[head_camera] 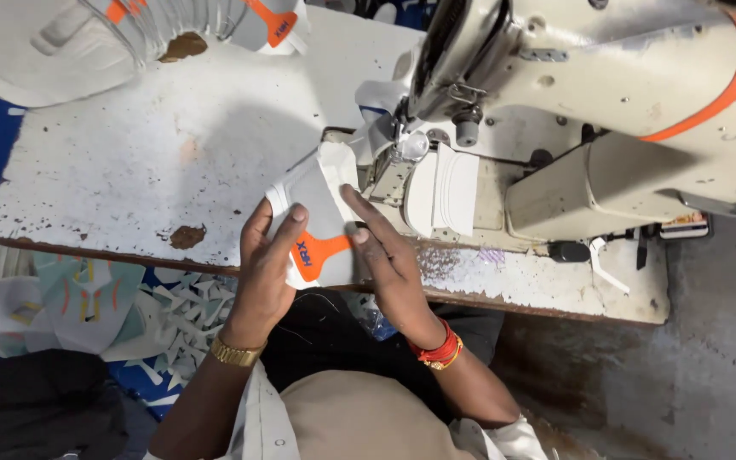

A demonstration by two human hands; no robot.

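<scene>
While the white fabric shoe panel with an orange strip (317, 221) is pinched by the left hand (261, 273) at the worn white table's (129, 162) front edge, it is pressed flat by the right hand's (385, 255) open fingers. Ideally it should be kept smooth and square toward the cream sewing machine's (606, 94) needle.

Both forearms come up from the bottom middle of the frame and angle in toward each other. Left hand (261, 264) is curled, thumb pressed up and over, gold band at the wrist. Right hand (385, 255) lies flatter, fingers stretched toward upper left, red bangles on.
</scene>
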